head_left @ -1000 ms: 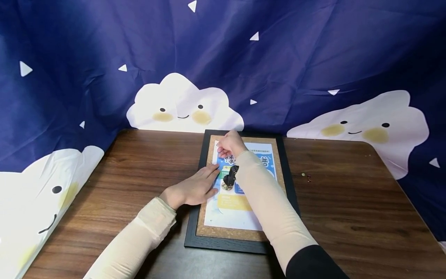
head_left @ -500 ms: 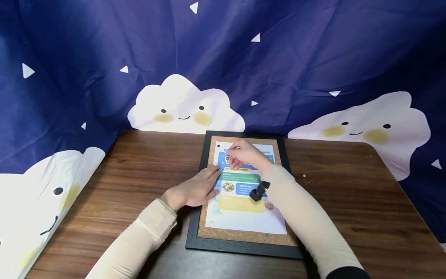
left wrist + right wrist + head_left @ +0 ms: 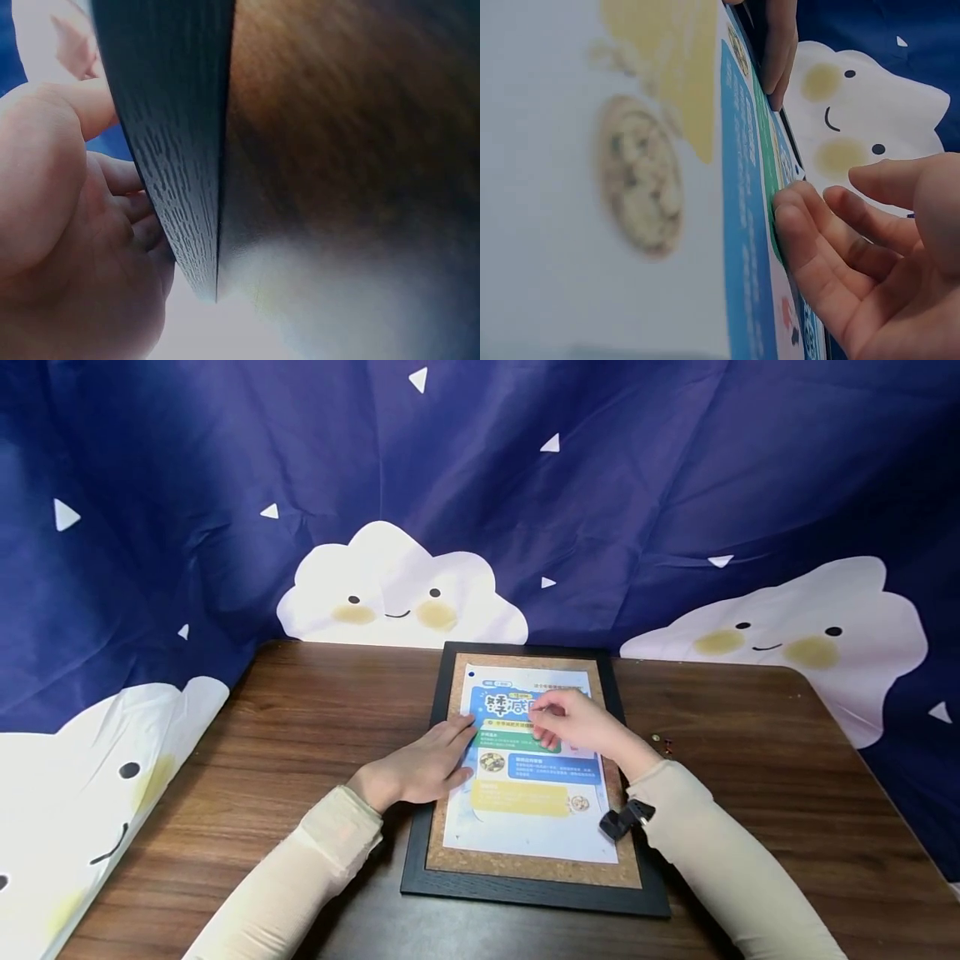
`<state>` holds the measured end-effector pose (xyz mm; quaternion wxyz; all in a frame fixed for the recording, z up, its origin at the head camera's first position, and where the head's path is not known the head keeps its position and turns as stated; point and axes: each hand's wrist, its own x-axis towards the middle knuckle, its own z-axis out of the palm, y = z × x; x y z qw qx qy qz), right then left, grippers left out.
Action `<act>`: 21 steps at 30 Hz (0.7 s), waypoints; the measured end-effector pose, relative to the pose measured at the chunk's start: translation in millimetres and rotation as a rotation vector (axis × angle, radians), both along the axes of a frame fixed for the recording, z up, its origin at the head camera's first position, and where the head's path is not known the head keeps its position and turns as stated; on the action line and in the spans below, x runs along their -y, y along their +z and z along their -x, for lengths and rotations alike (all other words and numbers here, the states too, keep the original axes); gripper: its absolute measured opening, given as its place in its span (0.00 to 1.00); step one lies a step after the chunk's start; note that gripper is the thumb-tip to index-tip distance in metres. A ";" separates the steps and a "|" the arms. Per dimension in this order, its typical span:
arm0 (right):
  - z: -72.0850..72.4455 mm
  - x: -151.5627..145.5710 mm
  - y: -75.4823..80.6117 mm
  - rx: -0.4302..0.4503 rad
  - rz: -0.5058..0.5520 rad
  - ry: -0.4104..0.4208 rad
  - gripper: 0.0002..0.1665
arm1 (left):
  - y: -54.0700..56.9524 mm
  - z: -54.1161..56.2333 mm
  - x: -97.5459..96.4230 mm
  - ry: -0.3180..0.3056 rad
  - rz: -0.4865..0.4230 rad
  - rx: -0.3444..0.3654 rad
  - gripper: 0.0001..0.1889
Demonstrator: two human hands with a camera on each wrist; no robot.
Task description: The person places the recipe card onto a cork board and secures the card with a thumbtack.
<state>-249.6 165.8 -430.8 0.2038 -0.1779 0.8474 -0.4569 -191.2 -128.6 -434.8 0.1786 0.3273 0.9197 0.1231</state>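
A printed poster (image 3: 536, 839) lies on a cork board (image 3: 525, 867) with a black frame (image 3: 536, 897). In its top left corner sits a blue pushpin (image 3: 471, 674). My left hand (image 3: 420, 764) rests across the frame's left side, fingertips straight on the poster's edge; the left wrist view shows the frame's wood-grain side (image 3: 176, 172) beside the palm. Over the poster's upper right part is my right hand (image 3: 573, 722), its fingers loosely bent. In the right wrist view the thumb (image 3: 889, 180) stands apart from the fingers (image 3: 810, 240), with nothing between them.
To the right of the frame, several tiny pins (image 3: 668, 746) lie on the brown wooden table (image 3: 757, 793). A dark blue curtain (image 3: 585, 502) with white clouds hangs behind the table and along its left side. A black wrist camera (image 3: 626, 818) sits at my right sleeve.
My right hand has left the poster's top left corner and moved right and toward me, uncovering the blue pushpin there. The left hand stays in place.
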 end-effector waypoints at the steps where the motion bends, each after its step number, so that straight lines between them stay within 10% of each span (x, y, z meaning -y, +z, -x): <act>1: -3.8 -3.4 0.4 -0.013 0.003 -0.003 0.17 | -0.2 -0.1 -0.2 0.000 0.000 -0.002 0.38; 21: -55.7 -92.0 4.0 -0.305 -0.027 -0.215 0.11 | -0.5 -0.2 -0.6 0.001 -0.002 -0.009 0.38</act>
